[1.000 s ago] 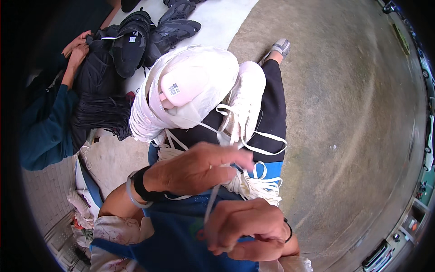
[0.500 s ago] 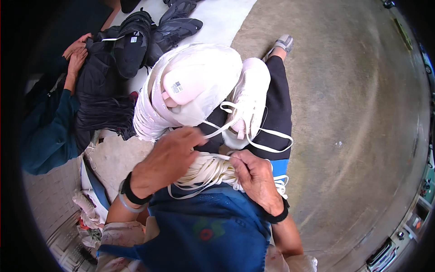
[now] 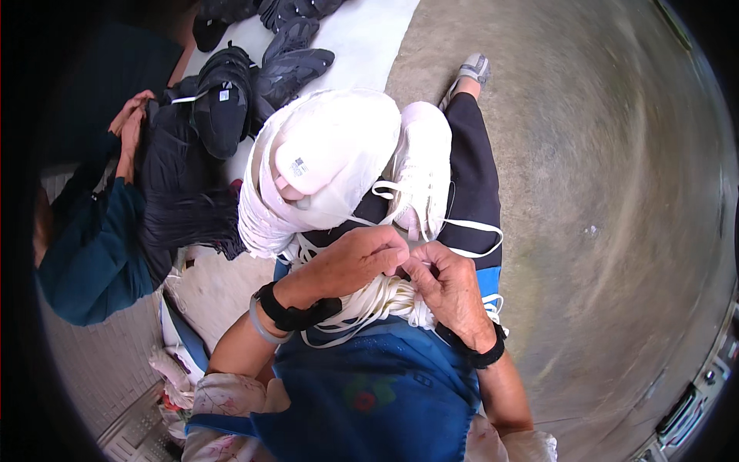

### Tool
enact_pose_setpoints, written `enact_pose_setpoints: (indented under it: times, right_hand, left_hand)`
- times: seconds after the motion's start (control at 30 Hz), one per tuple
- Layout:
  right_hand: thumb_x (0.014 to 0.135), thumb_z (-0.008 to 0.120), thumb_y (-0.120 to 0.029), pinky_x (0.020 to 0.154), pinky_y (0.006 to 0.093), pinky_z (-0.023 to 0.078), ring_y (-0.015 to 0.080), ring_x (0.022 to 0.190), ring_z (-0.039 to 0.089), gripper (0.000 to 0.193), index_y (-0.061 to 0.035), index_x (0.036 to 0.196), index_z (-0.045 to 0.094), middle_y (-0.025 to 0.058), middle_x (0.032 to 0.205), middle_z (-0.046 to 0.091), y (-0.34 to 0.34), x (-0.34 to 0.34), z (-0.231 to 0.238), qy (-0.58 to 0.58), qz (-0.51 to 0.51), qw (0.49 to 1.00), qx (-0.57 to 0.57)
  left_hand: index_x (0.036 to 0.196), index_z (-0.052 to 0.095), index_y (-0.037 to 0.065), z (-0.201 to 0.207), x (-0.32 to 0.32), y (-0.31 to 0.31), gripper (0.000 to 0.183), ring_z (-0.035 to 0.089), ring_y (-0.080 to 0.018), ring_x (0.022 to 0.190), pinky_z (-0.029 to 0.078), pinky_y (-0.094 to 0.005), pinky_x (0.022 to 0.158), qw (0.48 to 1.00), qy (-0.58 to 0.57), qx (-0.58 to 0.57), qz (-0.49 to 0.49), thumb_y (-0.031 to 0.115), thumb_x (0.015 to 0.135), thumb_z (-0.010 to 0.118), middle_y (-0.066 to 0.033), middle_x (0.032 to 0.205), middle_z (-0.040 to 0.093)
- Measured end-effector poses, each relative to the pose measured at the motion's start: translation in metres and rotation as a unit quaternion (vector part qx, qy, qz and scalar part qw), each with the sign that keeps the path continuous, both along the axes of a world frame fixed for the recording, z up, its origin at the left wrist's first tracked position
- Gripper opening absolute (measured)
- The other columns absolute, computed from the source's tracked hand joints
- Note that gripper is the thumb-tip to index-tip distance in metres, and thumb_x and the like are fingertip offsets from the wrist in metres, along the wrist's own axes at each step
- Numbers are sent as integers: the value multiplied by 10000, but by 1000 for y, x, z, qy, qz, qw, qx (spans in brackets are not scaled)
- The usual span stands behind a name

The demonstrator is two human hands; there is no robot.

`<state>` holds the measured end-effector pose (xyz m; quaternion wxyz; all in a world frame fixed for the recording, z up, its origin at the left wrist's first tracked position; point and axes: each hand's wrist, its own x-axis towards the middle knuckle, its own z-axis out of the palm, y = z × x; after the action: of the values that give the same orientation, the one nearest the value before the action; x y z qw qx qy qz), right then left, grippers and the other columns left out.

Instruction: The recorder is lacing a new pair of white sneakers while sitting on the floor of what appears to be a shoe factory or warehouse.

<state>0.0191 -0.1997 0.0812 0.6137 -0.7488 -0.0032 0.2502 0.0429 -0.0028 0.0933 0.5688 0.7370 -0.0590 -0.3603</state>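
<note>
Over my lap my left hand [image 3: 354,262] and my right hand [image 3: 450,283] meet, fingertips pinched together. A white shoelace [image 3: 360,221] runs from the white shoe toward my left fingers. The bit of lace between the two hands is mostly hidden by the fingers. Just below them, a loose bundle of white laces [image 3: 385,300] lies on my blue apron [image 3: 369,377]. The white shoe [image 3: 422,158] rests on my thigh, toe away from me, with a lace loop [image 3: 481,229] trailing to the right. Left of it leans a stack of white shoe uppers [image 3: 346,146] with a pale pink tongue.
At the left, another person's hands [image 3: 131,119] touch a pile of black shoe uppers [image 3: 173,154]. Black shoes [image 3: 296,73] lie on a white sheet [image 3: 362,46] beyond. Concrete floor [image 3: 570,192] stretches to the right. A woven seat [image 3: 100,346] stands at lower left.
My left hand has moved right and in to meet my right hand, covering the lace stretch seen between them before. The whole view has shifted slightly.
</note>
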Motion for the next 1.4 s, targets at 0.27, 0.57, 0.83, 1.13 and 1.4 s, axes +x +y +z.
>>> enact_pose_setpoints:
  times: [0.27,0.57,0.83,1.13,1.4]
  right_hand:
    - [953,600,-122,552,294,488,139,572,611,151,15,904,639,94,646,628,-5,4,-9,11,-54,996,63]
    - [873,618,-61,639,403,487,353,700,621,86,17,903,639,196,792,621,-8,21,-22,-121,-89,987,-57]
    - [841,646,-50,640,423,488,368,702,614,71,-14,899,666,177,804,606,-7,47,-18,-222,-72,964,-125]
    - [860,639,-82,619,454,518,375,705,647,93,-48,945,653,159,831,596,11,57,-22,-284,17,930,-233]
    - [845,654,-67,584,431,518,356,672,644,139,-50,983,656,156,846,600,16,62,-28,-266,25,941,-207]
  left_hand:
    - [931,608,-20,-7,7,-12,212,587,-187,691,482,-325,671,995,-37,86,37,186,918,562,-118,756,620]
    - [944,599,7,21,4,-1,136,481,-70,694,415,-240,623,970,-138,178,91,139,954,565,5,746,540]
    - [982,569,22,46,-21,29,72,484,-75,672,415,-232,623,973,-70,116,189,79,979,525,-10,739,551]
    - [1071,608,-4,16,-7,13,179,654,-259,829,499,-342,767,962,-217,97,133,48,922,522,-138,917,664]
    - [918,595,27,-17,-2,-3,131,634,-375,836,491,-454,694,913,-266,301,72,149,887,632,-170,855,638]
